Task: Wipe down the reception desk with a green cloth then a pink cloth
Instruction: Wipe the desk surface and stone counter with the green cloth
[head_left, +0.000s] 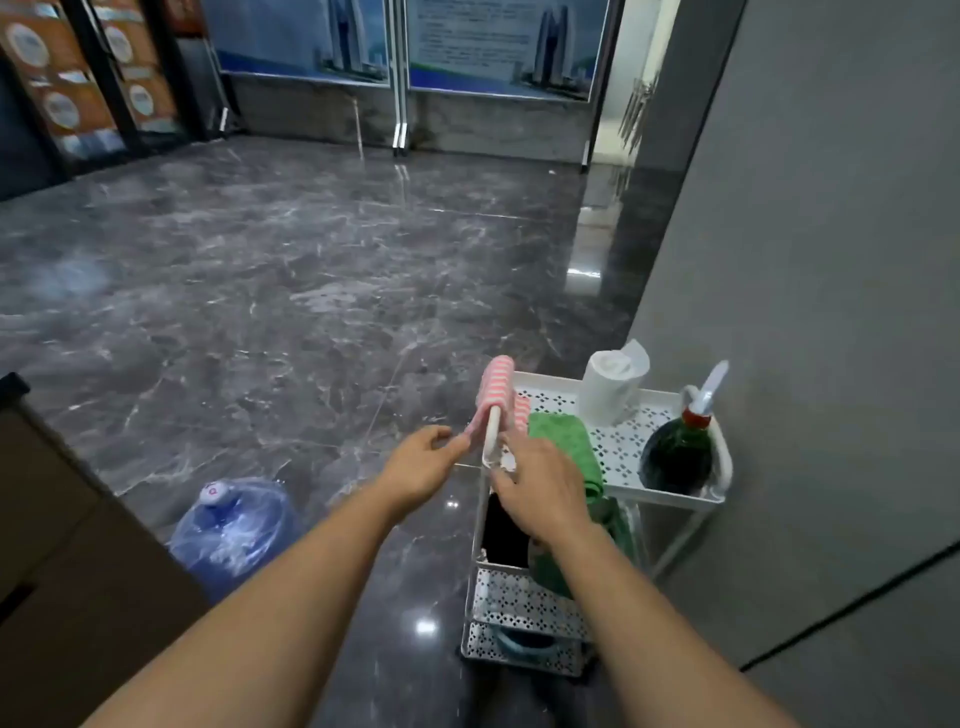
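Here the pink cloth (497, 387) hangs over the handle of a white cart (621, 457), just beside the green cloth (561, 441), which lies on the cart's top tray. The left hand (418, 462) pinches the pink cloth's lower corner. The right hand (540, 486) is at the handle's near end with its fingers hidden, so I cannot tell its grip.

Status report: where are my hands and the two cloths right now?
Left hand pinches pink cloth draped over cart rail. Right hand at the rail, grip unclear. Green cloth lies on top tray. Nothing in the way.
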